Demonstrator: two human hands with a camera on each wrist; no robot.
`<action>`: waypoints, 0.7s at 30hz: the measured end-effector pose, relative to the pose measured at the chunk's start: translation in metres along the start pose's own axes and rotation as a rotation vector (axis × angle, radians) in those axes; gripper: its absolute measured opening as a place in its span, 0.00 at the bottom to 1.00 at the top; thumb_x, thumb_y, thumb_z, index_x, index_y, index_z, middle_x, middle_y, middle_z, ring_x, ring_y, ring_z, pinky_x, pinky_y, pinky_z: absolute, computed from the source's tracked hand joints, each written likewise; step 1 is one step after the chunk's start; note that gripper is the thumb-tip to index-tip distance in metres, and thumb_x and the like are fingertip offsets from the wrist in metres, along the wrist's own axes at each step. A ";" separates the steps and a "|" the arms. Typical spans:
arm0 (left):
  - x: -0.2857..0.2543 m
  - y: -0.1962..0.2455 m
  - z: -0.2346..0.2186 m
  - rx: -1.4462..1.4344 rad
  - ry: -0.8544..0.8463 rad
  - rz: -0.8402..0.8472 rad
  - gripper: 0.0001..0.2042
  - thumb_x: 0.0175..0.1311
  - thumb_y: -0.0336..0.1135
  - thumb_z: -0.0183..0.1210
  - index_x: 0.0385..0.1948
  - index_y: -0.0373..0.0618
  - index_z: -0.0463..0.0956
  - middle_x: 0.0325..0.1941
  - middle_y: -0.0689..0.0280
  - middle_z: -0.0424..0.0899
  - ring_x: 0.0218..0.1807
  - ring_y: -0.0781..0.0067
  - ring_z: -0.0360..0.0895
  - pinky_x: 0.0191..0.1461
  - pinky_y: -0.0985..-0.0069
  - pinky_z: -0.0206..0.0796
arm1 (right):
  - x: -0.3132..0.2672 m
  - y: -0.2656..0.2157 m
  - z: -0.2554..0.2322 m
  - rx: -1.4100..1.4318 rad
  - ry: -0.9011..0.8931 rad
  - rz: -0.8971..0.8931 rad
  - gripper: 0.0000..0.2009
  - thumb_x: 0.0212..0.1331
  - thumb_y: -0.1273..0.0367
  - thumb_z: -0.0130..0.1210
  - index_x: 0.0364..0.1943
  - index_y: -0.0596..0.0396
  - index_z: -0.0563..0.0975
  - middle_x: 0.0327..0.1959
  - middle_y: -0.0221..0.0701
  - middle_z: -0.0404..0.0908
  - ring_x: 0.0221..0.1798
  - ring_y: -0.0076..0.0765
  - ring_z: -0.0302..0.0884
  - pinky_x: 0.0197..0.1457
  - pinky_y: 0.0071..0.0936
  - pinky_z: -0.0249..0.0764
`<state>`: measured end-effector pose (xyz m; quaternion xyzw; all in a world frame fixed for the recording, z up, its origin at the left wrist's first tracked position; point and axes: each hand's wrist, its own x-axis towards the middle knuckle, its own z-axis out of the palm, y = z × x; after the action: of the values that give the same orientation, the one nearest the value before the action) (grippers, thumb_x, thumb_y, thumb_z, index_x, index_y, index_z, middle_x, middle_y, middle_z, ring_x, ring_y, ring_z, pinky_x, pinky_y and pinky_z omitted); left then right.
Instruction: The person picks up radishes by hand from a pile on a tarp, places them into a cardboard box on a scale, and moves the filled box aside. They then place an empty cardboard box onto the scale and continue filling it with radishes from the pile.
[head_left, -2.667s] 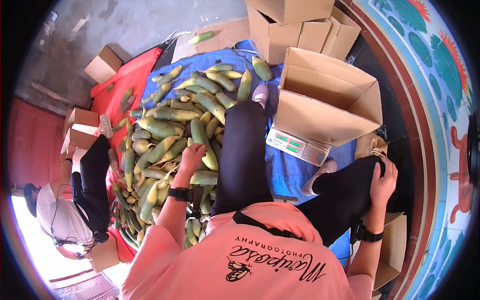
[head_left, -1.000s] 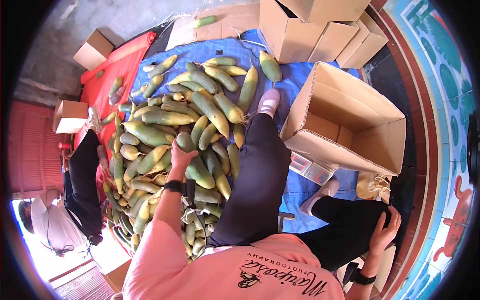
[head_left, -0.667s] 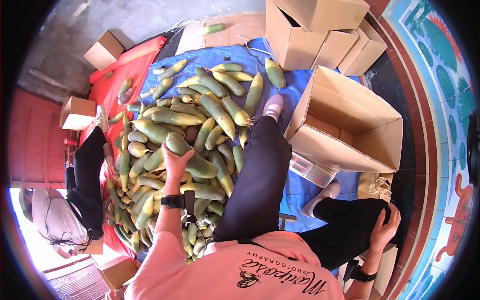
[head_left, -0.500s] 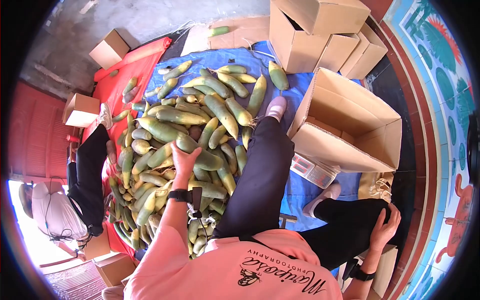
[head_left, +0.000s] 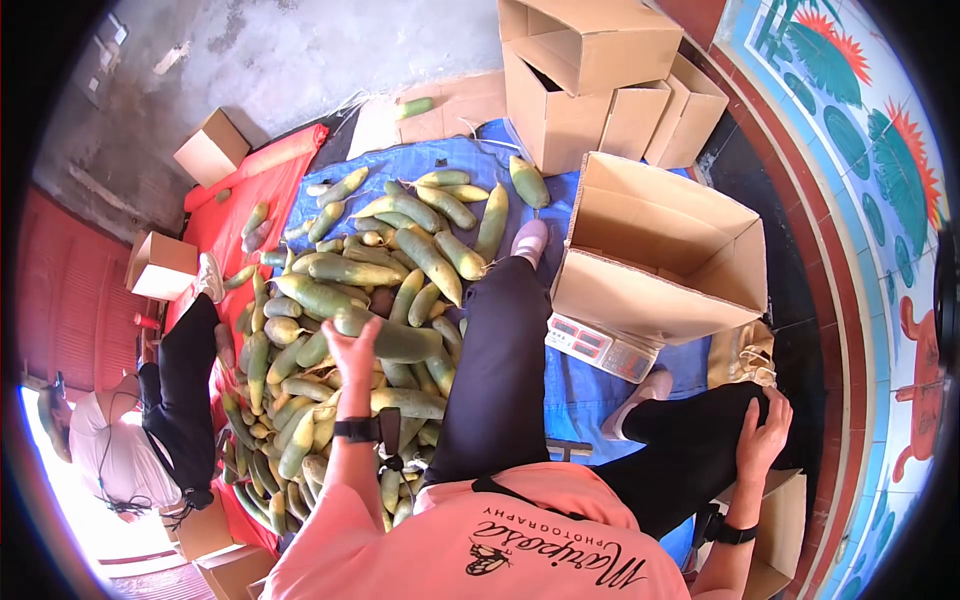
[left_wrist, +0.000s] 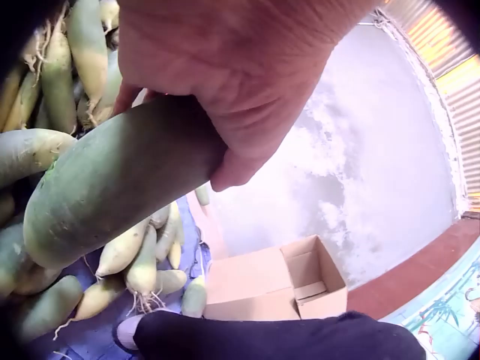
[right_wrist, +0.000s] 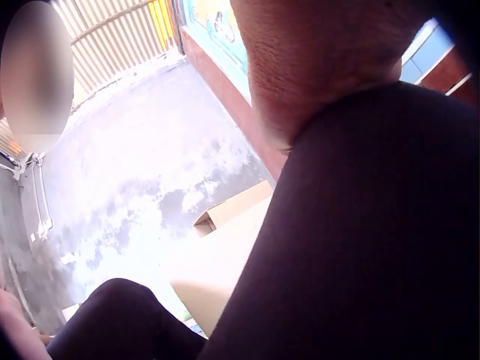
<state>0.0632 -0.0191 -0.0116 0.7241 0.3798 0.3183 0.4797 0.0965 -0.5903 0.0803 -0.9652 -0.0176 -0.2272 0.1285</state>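
Observation:
My left hand (head_left: 352,352) grips one end of a large green radish (head_left: 402,340) over the pile. In the left wrist view the thumb and fingers of the left hand (left_wrist: 225,82) wrap that end of the thick green radish (left_wrist: 112,184), and its rounded other end points away. Beneath it lies a heap of green and pale yellow radishes (head_left: 345,268), some with thin roots. My right hand (head_left: 764,432) rests on my right knee, its fingers lying over the dark trousers (head_left: 690,425). In the right wrist view its fingers are hidden behind the leg.
A tall open carton (head_left: 640,290) stands on a digital scale (head_left: 600,347) to the right. More cartons (head_left: 585,125) are stacked behind it. Blue sheeting (head_left: 575,400) lies under the pile. Another person (head_left: 110,440) sits at the far left, near red sheeting (head_left: 222,225).
My left hand, holding nothing at first, reached into the pile and took hold of the green radish, which has since tilted toward level. The right hand stays on the knee.

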 end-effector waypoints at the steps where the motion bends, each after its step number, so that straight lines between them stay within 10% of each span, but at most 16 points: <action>1: 0.003 0.015 -0.007 0.003 0.076 0.025 0.35 0.45 0.39 0.73 0.52 0.33 0.63 0.45 0.56 0.75 0.46 0.66 0.73 0.51 0.68 0.68 | 0.000 0.001 -0.001 -0.001 0.006 -0.003 0.11 0.57 0.74 0.55 0.44 0.62 0.74 0.43 0.45 0.76 0.48 0.55 0.72 0.54 0.43 0.68; 11: -0.002 0.153 -0.054 -0.895 -0.167 -0.094 0.25 0.59 0.45 0.62 0.54 0.43 0.68 0.51 0.60 0.76 0.52 0.65 0.75 0.58 0.65 0.67 | 0.028 -0.103 -0.050 0.576 -0.213 -0.071 0.17 0.56 0.71 0.57 0.49 0.61 0.75 0.51 0.43 0.76 0.55 0.45 0.73 0.62 0.36 0.65; 16: -0.075 0.175 0.011 -0.839 -0.601 -0.266 0.30 0.56 0.48 0.63 0.57 0.42 0.66 0.50 0.55 0.77 0.52 0.57 0.75 0.60 0.59 0.66 | 0.026 -0.149 -0.040 1.400 -0.708 0.161 0.32 0.59 0.57 0.58 0.65 0.58 0.62 0.59 0.38 0.71 0.53 0.32 0.71 0.57 0.29 0.68; 21: -0.107 0.192 0.058 -0.735 -0.941 -0.174 0.29 0.57 0.50 0.62 0.52 0.36 0.65 0.46 0.50 0.78 0.47 0.62 0.78 0.52 0.65 0.72 | 0.007 -0.116 -0.028 1.301 -1.163 0.441 0.42 0.43 0.50 0.69 0.59 0.65 0.68 0.41 0.33 0.78 0.39 0.26 0.77 0.36 0.21 0.72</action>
<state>0.1036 -0.1847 0.1389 0.5404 0.0499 0.0338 0.8392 0.0797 -0.4852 0.1357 -0.6454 -0.0192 0.3820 0.6612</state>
